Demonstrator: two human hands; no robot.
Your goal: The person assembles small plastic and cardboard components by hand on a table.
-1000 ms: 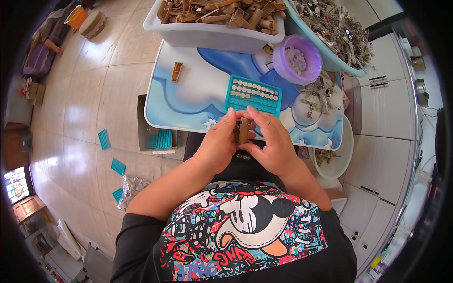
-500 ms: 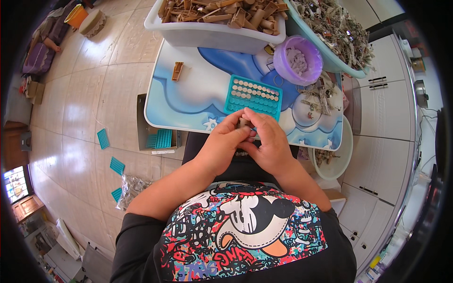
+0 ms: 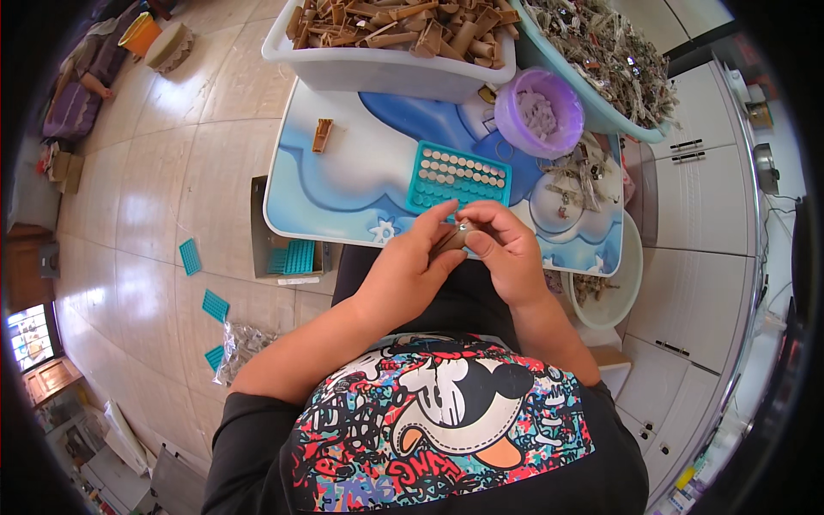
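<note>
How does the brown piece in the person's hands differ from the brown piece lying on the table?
The held piece is gripped by the left hand and right hand; the loose piece lies untouched on the table. The held piece looks duller and greyer; the loose piece looks more orange. The held piece is partly covered; the loose piece shows whole. Both are brown.

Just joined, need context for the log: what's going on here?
A person holds a small brown piece between the left hand and right hand, at the near edge of the table. Just beyond is a teal tray with pale discs in its upper rows. Another brown part lies off to the left; a white bin heaped with brown pieces and a purple bowl stand farther back.
</note>
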